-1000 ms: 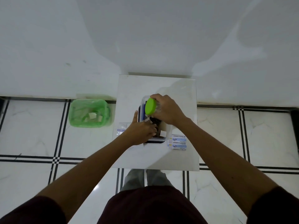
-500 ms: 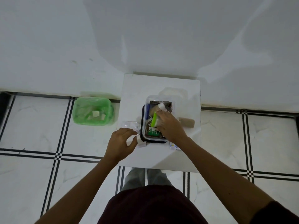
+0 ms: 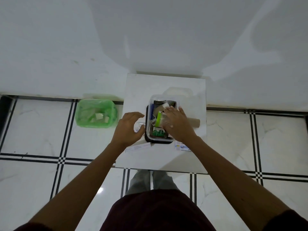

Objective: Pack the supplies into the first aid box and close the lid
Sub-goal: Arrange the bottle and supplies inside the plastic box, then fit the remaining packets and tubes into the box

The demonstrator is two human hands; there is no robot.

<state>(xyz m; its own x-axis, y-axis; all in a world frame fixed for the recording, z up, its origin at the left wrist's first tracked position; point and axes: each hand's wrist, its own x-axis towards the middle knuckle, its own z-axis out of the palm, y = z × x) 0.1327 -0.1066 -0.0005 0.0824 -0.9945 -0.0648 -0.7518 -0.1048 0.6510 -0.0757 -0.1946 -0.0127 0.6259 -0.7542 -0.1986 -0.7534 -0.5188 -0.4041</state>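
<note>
Box: the first aid box (image 3: 162, 139), a clear tub on a black base, sits open at the middle of the small white table (image 3: 165, 159).
Contents: a bottle with a green cap (image 3: 159, 117) lies on its side among dark packets; a green packet (image 3: 158, 132) fills the near end and a blue item (image 3: 152, 112) stands along the left wall.
My right hand (image 3: 177, 125): palm down over the right half of the box, fingers spread and flat on the bottle, pressing rather than gripping.
My left hand (image 3: 129, 128): just left of the box, fingers curled and apart, above a clear wrapper (image 3: 139, 126); I cannot tell if it touches it.
Lid: a clear lid (image 3: 179, 91) lies on the table at the far side, just beyond the box.
Loose supplies: a cardboard roll (image 3: 195, 122) lies right of the box, a white strip (image 3: 139, 147) near left, a blue-printed packet (image 3: 182, 147) near right.
Floor: a green bin (image 3: 95, 113) stands left of the table.
</note>
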